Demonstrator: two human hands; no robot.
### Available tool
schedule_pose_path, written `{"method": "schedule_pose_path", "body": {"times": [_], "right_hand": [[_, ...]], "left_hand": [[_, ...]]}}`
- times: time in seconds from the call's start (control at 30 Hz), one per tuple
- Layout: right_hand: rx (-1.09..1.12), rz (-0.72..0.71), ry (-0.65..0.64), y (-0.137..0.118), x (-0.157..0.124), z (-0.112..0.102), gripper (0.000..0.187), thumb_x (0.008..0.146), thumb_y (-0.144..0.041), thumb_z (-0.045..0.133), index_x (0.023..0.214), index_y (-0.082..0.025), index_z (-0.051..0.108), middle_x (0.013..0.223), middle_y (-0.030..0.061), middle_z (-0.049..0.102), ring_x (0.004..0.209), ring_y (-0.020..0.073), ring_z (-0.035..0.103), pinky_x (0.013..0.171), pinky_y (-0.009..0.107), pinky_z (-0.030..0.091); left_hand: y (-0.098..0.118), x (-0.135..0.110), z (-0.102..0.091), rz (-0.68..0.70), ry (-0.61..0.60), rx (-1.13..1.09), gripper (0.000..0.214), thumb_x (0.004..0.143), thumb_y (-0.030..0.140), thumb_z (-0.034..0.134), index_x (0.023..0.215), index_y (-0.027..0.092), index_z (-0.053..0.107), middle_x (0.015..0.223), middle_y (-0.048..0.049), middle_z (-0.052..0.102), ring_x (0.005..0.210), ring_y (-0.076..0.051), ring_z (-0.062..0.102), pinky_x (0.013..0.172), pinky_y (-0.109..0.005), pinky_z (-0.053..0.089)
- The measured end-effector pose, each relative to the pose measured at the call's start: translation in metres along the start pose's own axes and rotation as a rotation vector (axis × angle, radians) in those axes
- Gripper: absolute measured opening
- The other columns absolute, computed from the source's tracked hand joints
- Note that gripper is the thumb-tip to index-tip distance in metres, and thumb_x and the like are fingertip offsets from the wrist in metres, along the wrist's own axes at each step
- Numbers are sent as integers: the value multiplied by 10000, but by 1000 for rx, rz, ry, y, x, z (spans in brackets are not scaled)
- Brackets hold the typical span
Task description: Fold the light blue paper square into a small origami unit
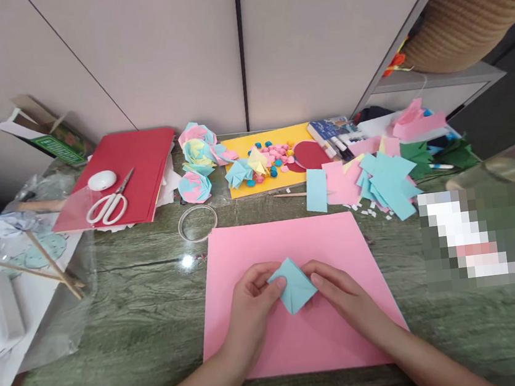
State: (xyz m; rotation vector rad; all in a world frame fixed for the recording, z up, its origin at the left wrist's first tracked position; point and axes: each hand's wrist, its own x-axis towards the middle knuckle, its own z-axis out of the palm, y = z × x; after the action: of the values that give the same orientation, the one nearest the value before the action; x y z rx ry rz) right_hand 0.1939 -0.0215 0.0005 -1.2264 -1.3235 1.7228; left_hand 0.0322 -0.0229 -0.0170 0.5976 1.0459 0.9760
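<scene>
A light blue folded paper (291, 288), diamond-shaped with crease lines on its face, is held above a pink sheet (245, 244). My left hand (253, 299) pinches its left corner, the thumb lying on the front. At the right corner my right hand (336, 286) grips it between thumb and fingers, some of them hidden behind the paper. Beyond the sheet lie loose blue paper pieces (391, 181) and a single blue rectangle (316, 190).
White scissors (112, 204) rest on red card (142, 162) at the left. A roll of tape (198, 223) lies behind the pink sheet. Folded paper flowers (198, 153) and a yellow sheet (238, 186) with small coloured balls stand at the back. A blurred patch covers something at right.
</scene>
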Motion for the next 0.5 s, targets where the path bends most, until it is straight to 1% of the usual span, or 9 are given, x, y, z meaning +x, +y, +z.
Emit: {"method": "schedule_pose_path", "body": {"times": [0.17, 0.23, 0.3, 0.4, 0.5], "right_hand": [[-10, 4, -5, -2, -1, 2, 255, 849, -384, 359, 843, -207, 543, 749, 9, 530, 706, 145, 499, 662, 254, 398], [-13, -5, 21, -1, -1, 3, 216, 839, -373, 393, 854, -207, 529, 763, 13, 530, 706, 144, 498, 648, 252, 401], [-15, -23, 73, 2, -2, 5, 182, 824, -355, 434, 924, -220, 503, 787, 13, 529, 718, 142, 500, 636, 248, 404], [-64, -66, 119, 8, -4, 6, 254, 812, -328, 465, 1056, -257, 447, 800, 1, 522, 737, 138, 496, 653, 246, 403], [-133, -58, 102, 10, -5, 6, 319, 789, -316, 506, 1098, -269, 442, 822, 0, 529, 768, 142, 496, 684, 249, 404]], "left_hand": [[1, 0, 0, -14, -27, -29, 197, 675, 240, 643, 855, 173, 603, 808, -46, 634, 718, -140, 559, 651, -236, 425], [0, 0, 0, -12, -37, -24, 190, 681, 235, 639, 858, 174, 601, 807, -43, 633, 709, -134, 558, 642, -231, 426], [-1, -1, -1, -6, -46, -5, 178, 683, 225, 638, 852, 179, 604, 791, -35, 636, 705, -129, 560, 640, -225, 429], [-2, -2, 0, 5, -60, 46, 170, 676, 219, 644, 839, 185, 614, 778, -31, 648, 707, -134, 571, 645, -230, 440], [-1, -3, 3, 22, -53, 119, 163, 654, 216, 661, 811, 186, 629, 807, -40, 660, 737, -151, 587, 651, -235, 450]]}}
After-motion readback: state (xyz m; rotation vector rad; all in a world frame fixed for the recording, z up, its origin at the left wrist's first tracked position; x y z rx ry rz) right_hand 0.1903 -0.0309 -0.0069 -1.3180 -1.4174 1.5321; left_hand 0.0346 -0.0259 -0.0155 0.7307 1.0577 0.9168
